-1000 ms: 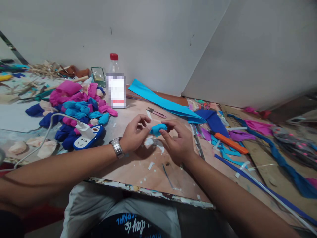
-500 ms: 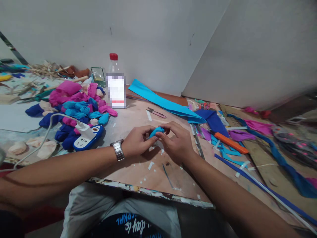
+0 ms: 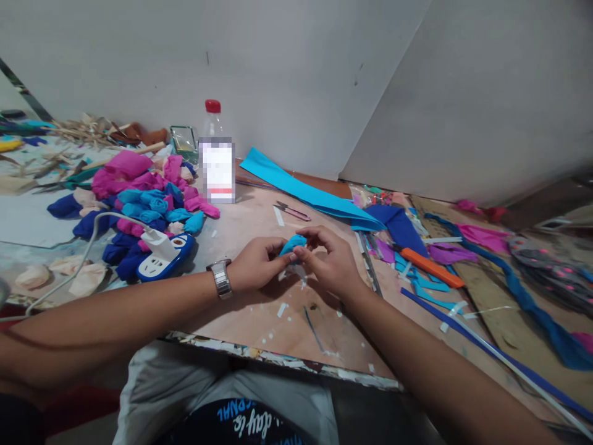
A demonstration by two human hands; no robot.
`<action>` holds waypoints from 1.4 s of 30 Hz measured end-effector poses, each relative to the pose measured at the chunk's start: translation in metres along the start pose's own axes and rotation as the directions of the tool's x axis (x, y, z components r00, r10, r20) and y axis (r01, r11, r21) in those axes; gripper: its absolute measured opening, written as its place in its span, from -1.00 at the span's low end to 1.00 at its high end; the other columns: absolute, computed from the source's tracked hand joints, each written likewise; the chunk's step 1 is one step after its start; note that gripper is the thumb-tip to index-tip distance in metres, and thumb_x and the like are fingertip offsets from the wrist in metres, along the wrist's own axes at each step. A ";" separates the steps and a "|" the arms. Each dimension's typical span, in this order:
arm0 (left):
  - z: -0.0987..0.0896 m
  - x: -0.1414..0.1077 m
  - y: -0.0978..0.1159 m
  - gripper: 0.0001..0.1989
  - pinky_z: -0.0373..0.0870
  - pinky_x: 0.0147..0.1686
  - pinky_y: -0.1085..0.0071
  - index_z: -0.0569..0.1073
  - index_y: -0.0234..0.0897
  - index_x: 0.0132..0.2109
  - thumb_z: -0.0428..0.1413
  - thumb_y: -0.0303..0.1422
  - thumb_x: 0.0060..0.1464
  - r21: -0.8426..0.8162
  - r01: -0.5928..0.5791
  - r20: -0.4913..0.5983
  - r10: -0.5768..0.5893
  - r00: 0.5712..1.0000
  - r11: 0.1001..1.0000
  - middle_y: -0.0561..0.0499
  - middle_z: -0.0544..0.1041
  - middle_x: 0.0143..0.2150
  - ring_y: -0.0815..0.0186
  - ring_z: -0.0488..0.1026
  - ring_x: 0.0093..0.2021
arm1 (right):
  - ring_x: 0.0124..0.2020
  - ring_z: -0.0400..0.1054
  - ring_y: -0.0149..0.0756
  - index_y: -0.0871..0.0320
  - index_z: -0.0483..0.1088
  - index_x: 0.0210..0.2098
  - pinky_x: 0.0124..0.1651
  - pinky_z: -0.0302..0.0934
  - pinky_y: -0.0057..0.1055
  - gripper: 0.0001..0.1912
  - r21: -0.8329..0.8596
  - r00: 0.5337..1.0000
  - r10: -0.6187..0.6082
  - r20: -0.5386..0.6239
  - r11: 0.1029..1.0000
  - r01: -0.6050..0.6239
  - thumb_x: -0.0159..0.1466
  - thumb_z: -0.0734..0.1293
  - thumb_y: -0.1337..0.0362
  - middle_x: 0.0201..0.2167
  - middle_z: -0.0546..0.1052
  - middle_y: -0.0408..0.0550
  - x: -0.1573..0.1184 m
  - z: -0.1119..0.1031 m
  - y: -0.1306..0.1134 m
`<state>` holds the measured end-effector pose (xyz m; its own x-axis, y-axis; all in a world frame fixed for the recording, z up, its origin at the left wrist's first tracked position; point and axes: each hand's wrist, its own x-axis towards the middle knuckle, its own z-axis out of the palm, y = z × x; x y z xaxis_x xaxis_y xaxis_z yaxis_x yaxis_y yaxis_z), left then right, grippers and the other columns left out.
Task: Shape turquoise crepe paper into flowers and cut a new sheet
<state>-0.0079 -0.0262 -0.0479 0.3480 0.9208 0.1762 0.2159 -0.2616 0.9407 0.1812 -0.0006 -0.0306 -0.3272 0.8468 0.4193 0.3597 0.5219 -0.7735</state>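
A small light-blue crepe paper rosebud (image 3: 291, 244) is held above the table between both hands. My left hand (image 3: 257, 262), with a metal watch on its wrist, pinches the bud's near left side between thumb and fingers. On the other side my right hand (image 3: 331, 259) presses it with the thumb, its index finger curled behind. Fingers hide part of the bud. Just behind the hands lie small thread snips (image 3: 293, 211) and a broad strip of bright blue crepe paper (image 3: 301, 191).
Finished-looking pink, blue and cream paper buds (image 3: 148, 204) are heaped at left beside a power strip (image 3: 164, 259) with a white cable. A red-capped bottle (image 3: 213, 123) stands behind. On the right are an orange utility knife (image 3: 433, 267), paper scraps and a long blue strip (image 3: 491, 346).
The bud has turned slightly between the fingers, and my right thumb and index finger have shifted a little on it. Everything else is unchanged.
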 end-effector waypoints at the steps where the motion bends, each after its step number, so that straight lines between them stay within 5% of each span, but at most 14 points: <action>1: 0.000 0.001 0.000 -0.58 0.30 -0.31 0.45 0.54 -0.36 -0.18 0.09 -0.03 0.25 -0.030 0.005 -0.013 -0.006 1.000 1.000 0.01 0.55 -0.32 0.36 0.41 -0.34 | -0.31 0.38 -0.28 0.16 0.53 -0.15 -0.21 0.28 -0.32 -0.68 0.065 0.998 0.051 0.026 0.997 -0.052 0.20 0.48 0.09 -0.29 0.56 -0.06 0.000 0.001 0.000; 6: 0.000 0.001 -0.003 -0.58 0.29 -0.34 0.46 0.53 -0.38 -0.23 0.14 -0.04 0.22 -0.043 0.033 -0.024 -0.034 0.999 0.999 0.00 0.54 -0.36 0.37 0.40 -0.36 | -0.34 0.41 -0.30 0.17 0.52 -0.27 -0.23 0.31 -0.36 -0.65 0.394 0.950 0.267 0.160 0.865 -0.310 0.10 0.55 0.06 -0.37 0.56 -0.10 -0.001 0.009 0.002; 11: -0.001 0.000 -0.005 -0.56 0.28 -0.38 0.45 0.57 -0.38 -0.15 0.12 -0.03 0.23 -0.040 0.104 0.007 -0.104 0.995 0.994 -0.05 0.58 -0.33 0.37 0.41 -0.39 | -0.37 0.41 -0.32 0.16 0.53 -0.32 -0.23 0.32 -0.36 -0.64 0.456 0.932 0.333 0.143 0.814 -0.360 0.04 0.58 0.05 -0.39 0.56 -0.12 0.001 0.009 -0.001; 26: -0.001 0.000 -0.006 -0.60 0.34 -0.41 0.45 0.62 -0.37 -0.24 0.16 -0.06 0.21 -0.065 0.138 0.032 -0.136 0.990 0.988 -0.10 0.64 -0.35 0.34 0.50 -0.41 | -0.45 0.37 -0.35 0.18 0.55 -0.39 -0.32 0.28 -0.37 -0.68 0.507 0.881 0.353 0.314 0.723 -0.470 0.07 0.58 0.07 -0.47 0.55 -0.14 0.000 0.008 0.007; 32: 0.002 -0.002 -0.004 -0.57 0.24 -0.51 0.50 0.62 -0.38 -0.25 0.13 -0.05 0.23 -0.107 0.181 0.081 -0.173 0.982 0.978 -0.12 0.64 -0.37 0.41 0.43 -0.49 | -0.46 0.37 -0.36 0.17 0.56 -0.41 -0.35 0.30 -0.37 -0.72 0.532 0.891 0.356 0.280 0.716 -0.453 0.06 0.59 0.10 -0.47 0.54 -0.16 0.001 0.008 0.007; 37: 0.004 -0.003 -0.002 -0.57 0.29 -0.48 0.50 0.61 -0.39 -0.27 0.16 -0.04 0.21 -0.167 0.206 0.089 -0.194 0.977 0.964 -0.12 0.64 -0.35 0.39 0.47 -0.45 | -0.57 0.32 -0.38 0.17 0.50 -0.47 -0.51 0.21 -0.41 -0.66 0.552 0.845 0.370 0.387 0.640 -0.534 0.06 0.58 0.05 -0.58 0.47 -0.19 -0.001 0.008 0.001; 42: 0.004 -0.004 -0.004 -0.58 0.34 -0.43 0.48 0.59 -0.39 -0.25 0.16 -0.05 0.20 -0.160 0.212 0.095 -0.198 0.975 0.964 -0.15 0.67 -0.29 0.33 0.54 -0.38 | -0.50 0.35 -0.39 0.19 0.50 -0.48 -0.41 0.27 -0.40 -0.70 0.565 0.868 0.328 0.373 0.662 -0.493 0.07 0.58 0.11 -0.53 0.49 -0.17 -0.001 0.009 0.003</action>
<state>-0.0059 -0.0298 -0.0535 0.3836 0.9225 -0.0424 0.1355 -0.0108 0.9907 0.1750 -0.0008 -0.0375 -0.4917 0.8681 -0.0675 -0.0940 -0.1300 -0.9871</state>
